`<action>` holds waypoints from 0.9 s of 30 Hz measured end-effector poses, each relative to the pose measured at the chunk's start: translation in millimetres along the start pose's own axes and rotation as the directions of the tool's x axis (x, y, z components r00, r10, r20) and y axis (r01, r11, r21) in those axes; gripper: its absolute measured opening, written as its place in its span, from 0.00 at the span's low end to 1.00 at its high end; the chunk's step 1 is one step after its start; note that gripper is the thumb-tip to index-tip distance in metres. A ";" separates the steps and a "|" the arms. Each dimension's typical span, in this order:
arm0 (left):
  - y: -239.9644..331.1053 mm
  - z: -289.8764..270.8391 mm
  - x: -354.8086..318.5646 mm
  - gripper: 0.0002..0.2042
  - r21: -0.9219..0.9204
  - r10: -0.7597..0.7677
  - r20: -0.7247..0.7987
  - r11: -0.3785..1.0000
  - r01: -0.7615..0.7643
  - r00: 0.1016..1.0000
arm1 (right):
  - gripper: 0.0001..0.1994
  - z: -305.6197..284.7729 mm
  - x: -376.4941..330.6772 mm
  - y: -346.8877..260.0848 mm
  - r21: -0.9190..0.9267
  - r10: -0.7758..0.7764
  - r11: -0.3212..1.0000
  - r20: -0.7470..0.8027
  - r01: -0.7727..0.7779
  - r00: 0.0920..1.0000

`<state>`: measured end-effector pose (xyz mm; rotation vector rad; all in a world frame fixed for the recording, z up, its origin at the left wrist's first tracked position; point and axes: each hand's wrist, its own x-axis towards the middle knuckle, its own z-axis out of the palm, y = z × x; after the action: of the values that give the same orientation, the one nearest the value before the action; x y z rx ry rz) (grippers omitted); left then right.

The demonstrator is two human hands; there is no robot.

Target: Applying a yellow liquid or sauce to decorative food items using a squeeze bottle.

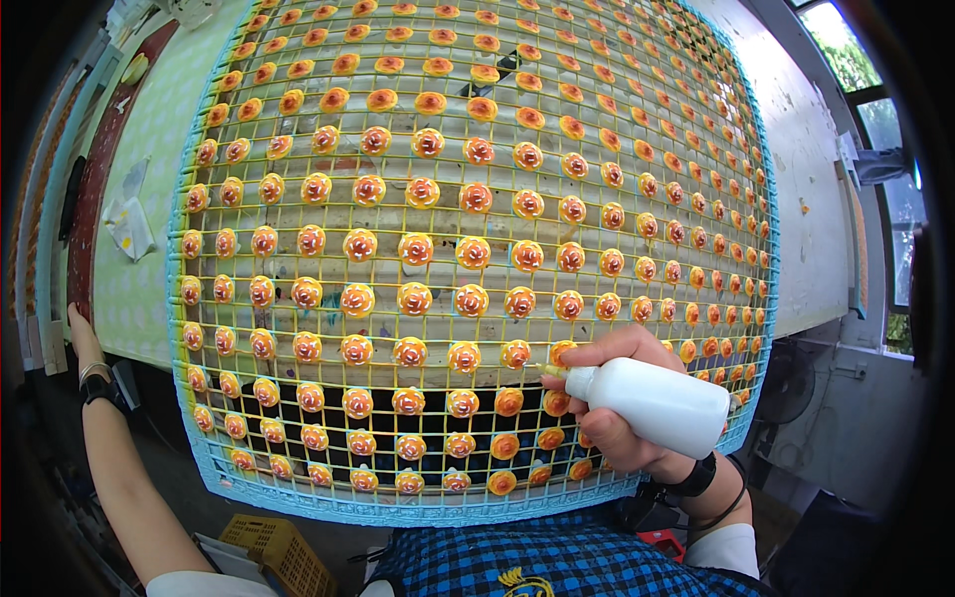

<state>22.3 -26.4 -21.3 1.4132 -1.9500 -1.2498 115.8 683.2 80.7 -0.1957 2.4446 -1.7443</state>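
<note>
Right hand (609,398) wrapped tight around a white squeeze bottle (657,403), bottle held nearly level with its nozzle tip (550,370) pointing left at one orange piece near the rack's lower right. That tilt looks chosen so the tip reaches a single piece without brushing its neighbours. Black band on that wrist.

Left hand (82,333) is well off the rack's left edge, fingers resting on the dark table edge (95,199) there, not holding anything as far as shows; likely just a brace for balance. Watch and bangle on that wrist.

Landmark: the big wire rack (398,502), yellow grid with light blue border, tipped up toward the person, its near edge hanging past the table over their lap. Rows of small round orange pieces (415,298) sit at the grid crossings, evenly spaced so none touch. Most of those left of the nozzle and above it carry white swirl markings; a few just below and right of the nozzle look plain orange.

Left of the rack: pale green patterned cover (139,159) with a crumpled stained cloth (127,227). Right of the rack: bare white tabletop (806,199), windows beyond. Below the rack's near edge: blue checked shirt (557,557), yellow crate (279,552) on the floor.
</note>
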 end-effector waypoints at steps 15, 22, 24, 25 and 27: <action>0.8 0.4 0.4 0.30 0.029 -0.020 -0.023 0.999 0.021 1.000 | 0.19 1.0 -1.7 -1.2 0.072 0.079 0.994 -0.006 -0.079 0.997; 1.8 -0.3 0.0 0.30 0.032 -0.033 -0.029 0.999 0.034 0.999 | 0.18 0.3 0.2 -1.3 0.058 0.025 0.998 -0.019 -0.023 1.000; 0.9 -1.1 -0.9 0.30 0.033 -0.030 -0.031 0.999 0.031 0.999 | 0.17 -1.0 0.1 -5.3 0.047 0.051 0.998 0.003 -0.051 0.999; 1.4 -0.9 -1.9 0.30 0.034 -0.027 -0.031 0.999 0.028 0.999 | 0.17 -1.9 0.1 -7.4 0.036 0.077 0.996 0.024 -0.078 0.997; 2.3 -0.9 -3.8 0.29 0.036 -0.020 -0.033 0.999 0.021 0.999 | 0.17 -3.0 1.0 -9.7 0.019 0.076 0.997 0.032 -0.077 0.997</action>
<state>23.2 -23.1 -18.3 1.4653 -1.9503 -1.1985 114.6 682.7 90.8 -0.1249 2.3790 -1.7204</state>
